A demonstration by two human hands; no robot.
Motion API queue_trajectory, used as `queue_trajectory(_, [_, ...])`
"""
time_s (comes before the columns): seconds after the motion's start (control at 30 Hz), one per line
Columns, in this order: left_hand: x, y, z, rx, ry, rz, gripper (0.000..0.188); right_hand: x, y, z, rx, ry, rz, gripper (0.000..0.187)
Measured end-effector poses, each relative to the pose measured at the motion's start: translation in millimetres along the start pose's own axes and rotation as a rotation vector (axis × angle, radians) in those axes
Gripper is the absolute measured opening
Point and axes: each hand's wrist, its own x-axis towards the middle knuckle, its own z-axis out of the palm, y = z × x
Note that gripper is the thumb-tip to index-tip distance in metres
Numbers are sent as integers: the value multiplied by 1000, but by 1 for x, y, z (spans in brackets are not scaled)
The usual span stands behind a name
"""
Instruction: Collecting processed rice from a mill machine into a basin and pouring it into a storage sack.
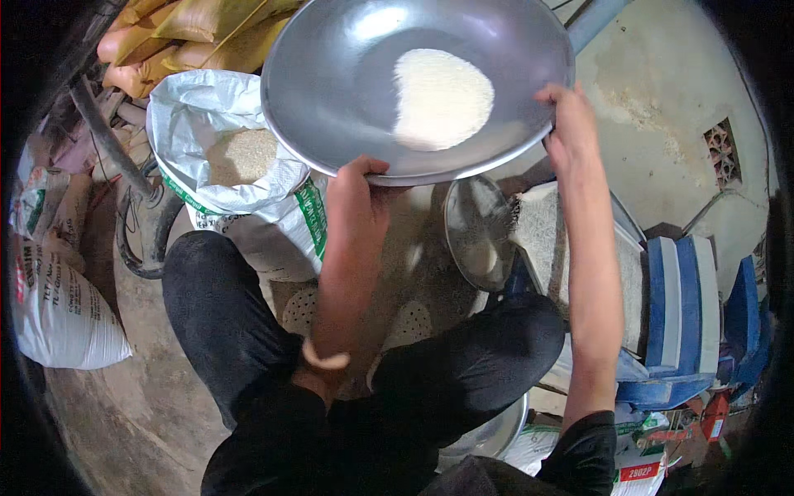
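A wide, shallow metal basin (pixel 331 83) is held up in front of me, tilted a little towards me. White grains that look like rice (pixel 444 99) form a rounded heap inside it. My left hand (pixel 357 188) grips the near rim, thumb on top and fingers hidden underneath. On the right side, my right hand (pixel 571 124) is closed around the rim, thumb over the edge. Just left of the basin stands an open white woven sack (pixel 186 99) with rolled-down edges, holding paler brown grain (pixel 242 157).
Yellow filled sacks (pixel 207 33) are piled at the far left, beside a metal pole (pixel 107 136). A white printed sack (pixel 66 314) sits at the left. Below the basin are a round metal dish (pixel 475 227) and a light grey sheet (pixel 542 240). Blue and white slatted pieces (pixel 682 306) stand at the right.
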Motion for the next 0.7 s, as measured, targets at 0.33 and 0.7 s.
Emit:
queue_trajectory(0.33, [30,17,-31,-686,-235,-132,43,-60,-95,160,75,-372,-347,54])
queue_trajectory(0.7, [38,15,-37,-853,-640,-65,27,-132,-129,169,-272,-646,-573,45])
